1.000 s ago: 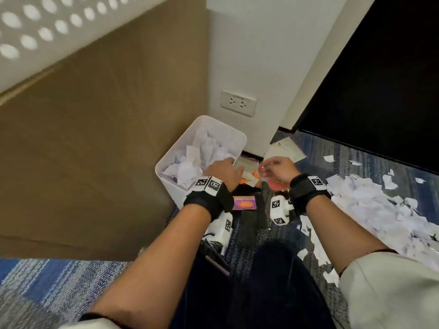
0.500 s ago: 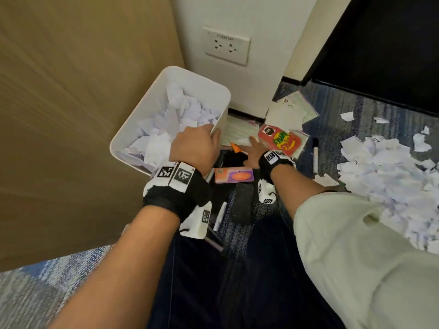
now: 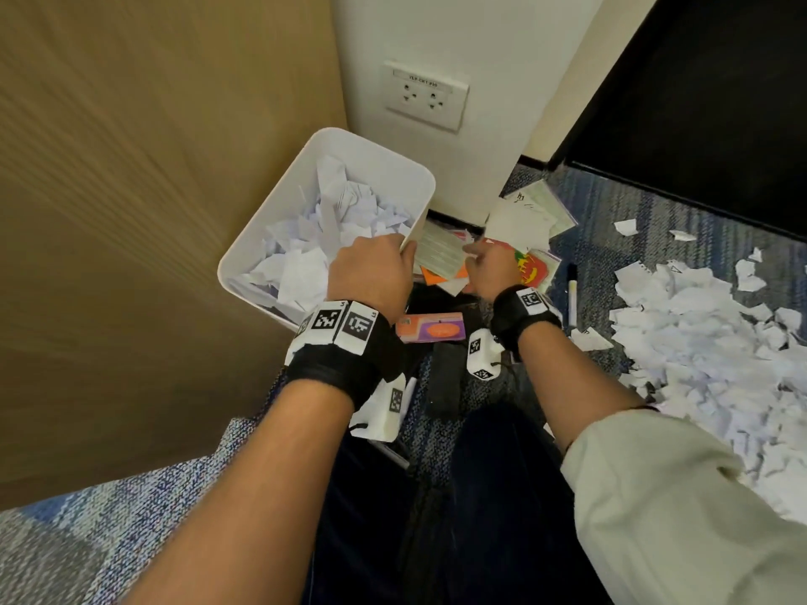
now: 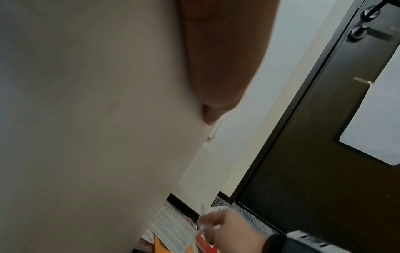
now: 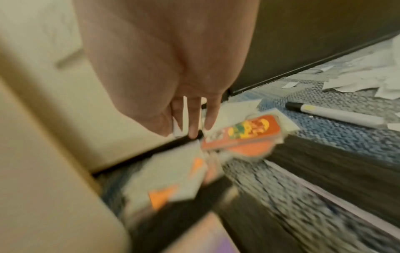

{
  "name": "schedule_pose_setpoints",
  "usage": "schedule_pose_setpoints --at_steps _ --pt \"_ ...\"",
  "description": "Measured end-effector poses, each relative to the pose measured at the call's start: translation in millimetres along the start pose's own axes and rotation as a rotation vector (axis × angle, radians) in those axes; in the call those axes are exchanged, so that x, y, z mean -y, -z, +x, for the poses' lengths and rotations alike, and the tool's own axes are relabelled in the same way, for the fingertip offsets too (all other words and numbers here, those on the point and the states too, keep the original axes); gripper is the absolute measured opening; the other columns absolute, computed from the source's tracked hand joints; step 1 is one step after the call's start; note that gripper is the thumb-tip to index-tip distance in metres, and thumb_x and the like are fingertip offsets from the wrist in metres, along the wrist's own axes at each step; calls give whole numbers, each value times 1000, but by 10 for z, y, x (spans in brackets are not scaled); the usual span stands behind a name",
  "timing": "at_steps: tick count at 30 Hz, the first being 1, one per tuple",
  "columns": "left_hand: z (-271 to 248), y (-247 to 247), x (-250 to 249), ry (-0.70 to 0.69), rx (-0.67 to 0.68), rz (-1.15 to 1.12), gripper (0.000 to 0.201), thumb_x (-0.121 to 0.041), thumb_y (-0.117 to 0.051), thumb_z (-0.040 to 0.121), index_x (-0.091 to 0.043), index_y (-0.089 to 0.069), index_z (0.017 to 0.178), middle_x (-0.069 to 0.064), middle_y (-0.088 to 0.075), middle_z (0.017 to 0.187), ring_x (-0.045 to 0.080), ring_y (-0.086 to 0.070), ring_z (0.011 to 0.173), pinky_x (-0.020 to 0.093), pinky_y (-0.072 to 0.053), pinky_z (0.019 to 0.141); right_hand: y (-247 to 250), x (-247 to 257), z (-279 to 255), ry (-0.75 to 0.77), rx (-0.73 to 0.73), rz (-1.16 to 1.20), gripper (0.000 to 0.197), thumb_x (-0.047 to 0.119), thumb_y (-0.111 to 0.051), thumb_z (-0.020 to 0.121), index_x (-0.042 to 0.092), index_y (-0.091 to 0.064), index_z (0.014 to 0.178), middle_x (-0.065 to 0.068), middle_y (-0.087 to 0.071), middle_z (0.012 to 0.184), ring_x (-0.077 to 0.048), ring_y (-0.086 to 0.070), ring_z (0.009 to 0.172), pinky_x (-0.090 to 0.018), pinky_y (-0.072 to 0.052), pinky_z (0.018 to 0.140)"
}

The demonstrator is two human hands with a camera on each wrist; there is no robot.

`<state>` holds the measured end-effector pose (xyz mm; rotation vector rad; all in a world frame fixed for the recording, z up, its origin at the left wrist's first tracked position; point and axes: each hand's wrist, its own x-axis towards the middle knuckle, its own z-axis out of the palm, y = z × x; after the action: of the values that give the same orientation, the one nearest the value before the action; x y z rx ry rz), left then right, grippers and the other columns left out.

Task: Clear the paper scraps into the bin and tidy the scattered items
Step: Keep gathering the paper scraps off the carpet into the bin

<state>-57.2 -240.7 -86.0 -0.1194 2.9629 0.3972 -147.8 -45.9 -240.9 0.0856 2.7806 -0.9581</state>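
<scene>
A white bin (image 3: pixel 279 238) full of white paper scraps stands in the corner. My left hand (image 3: pixel 393 255) grips its near right rim, with the thumb (image 4: pixel 216 77) pressed against the outer wall (image 4: pixel 86 119). To the right of the bin, my right hand (image 3: pixel 478 255) hovers over a heap of cards and sheets, fingers pointing down. It seems to pinch a small white scrap (image 5: pixel 178 128) between thumb and finger. A red card with colourful print (image 3: pixel 535 270) lies just under that hand. A big pile of paper scraps (image 3: pixel 707 351) covers the carpet at the right.
An orange and purple box (image 3: pixel 430 327), a printed sheet (image 3: pixel 439 253), a dark flat item (image 3: pixel 443 377) and a white marker (image 3: pixel 571 294) lie on the carpet. A wooden panel (image 3: pixel 131 211) stands left; the socket wall (image 3: pixel 425 98) and a dark door (image 3: pixel 698 102) stand behind.
My right hand dipped to the items beside the bin, then rose a little above the red card. My left hand stayed on the bin rim. The head view moved in closer.
</scene>
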Motion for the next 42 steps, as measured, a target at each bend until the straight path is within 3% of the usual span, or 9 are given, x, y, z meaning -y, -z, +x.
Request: schedule_pose_setpoints --at_steps 2,6,10,16,22,26,32,37,42 --pt "3 4 -1 -6 10 0 45 -41 -28 104 -12 -61 114 18 -64 106 36 -59 98 35 -32 70 405 308 -76 37 -155 269 24 7 -56 94 16 -73 110 -10 -72 91 -22 -69 66 -22 -56 56" --pt "5 27 0 -8 33 -25 44 -40 -29 105 -11 -59 116 19 -64 110 37 -58 101 34 -33 72 1113 1035 -232 348 -215 499 36 4 -62 89 26 -61 117 -8 -73 86 -12 -68 66 -24 -56 70" --pt "-9 54 -10 19 53 -47 45 -41 -30 104 -10 -61 113 19 -63 112 38 -58 103 35 -38 75 1288 1606 -284 540 -121 359 16 8 -67 87 17 -73 99 5 -72 87 -2 -61 68 -23 -54 74" --pt "-4 21 20 33 65 -80 49 -43 -29 103 -9 -63 106 17 -65 109 36 -60 100 36 -44 79 1110 1739 -285 595 202 71 40 -4 -55 89 15 -69 121 6 -73 103 -6 -64 96 -5 -41 77" --pt "1 11 14 36 20 -98 46 -42 -34 102 -7 -65 107 17 -67 107 35 -63 98 35 -46 78 1281 1615 -454 542 177 166 50 -15 -38 85 8 -68 118 -6 -72 109 -10 -67 99 -18 -50 92" --pt "-61 172 -13 12 -9 -133 31 -30 -47 98 -15 -56 123 14 -63 116 33 -61 105 37 -47 82 1449 1123 -726 368 116 205 46 -12 -44 88 18 -70 111 1 -73 102 -8 -68 95 -23 -52 91" --pt "-182 397 -572 -216 -306 -218 56 -15 -62 83 -17 -44 136 16 -40 129 33 -46 112 41 -44 92 1796 -243 -1390 122 44 4 29 -4 -58 89 19 -75 91 5 -75 88 -1 -68 83 -32 -56 89" --pt "-212 81 -1426 -321 -163 -342 55 -25 -65 82 -20 -45 134 12 -40 127 30 -46 113 42 -45 97 2121 -1384 -1745 -111 -14 -1 33 -13 -56 81 13 -76 79 -1 -74 80 -17 -69 76 -37 -58 79" --pt "53 -746 -2189 -388 79 -303 55 -20 -64 82 -19 -47 134 14 -42 126 34 -52 107 44 -48 90 2149 -2377 -1682 -320 -96 127 29 -11 -60 84 14 -74 82 -9 -73 84 -20 -66 76 -25 -49 73"
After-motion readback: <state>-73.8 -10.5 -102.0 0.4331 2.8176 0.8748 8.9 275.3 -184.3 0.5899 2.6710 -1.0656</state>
